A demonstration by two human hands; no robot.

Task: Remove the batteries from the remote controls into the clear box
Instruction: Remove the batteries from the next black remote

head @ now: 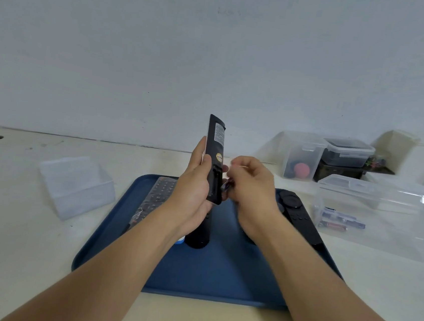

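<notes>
1. Now, left of the blue tray [108, 241], a small clear case [75, 185] lies on the table.
2. Above the tray, your left hand [195, 184] grips the black remote [215, 158] upright, back side toward you.
3. Your right hand [249, 182] pinches what seems a battery [225, 186] at the open compartment; pulling it out looks like the present step.
4. Right of the tray, the clear box [382, 217] already holds batteries; next you must carry this one there.

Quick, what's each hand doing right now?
Left hand: holds the upright black plastic remote control.
Right hand: pinches a small battery.
</notes>
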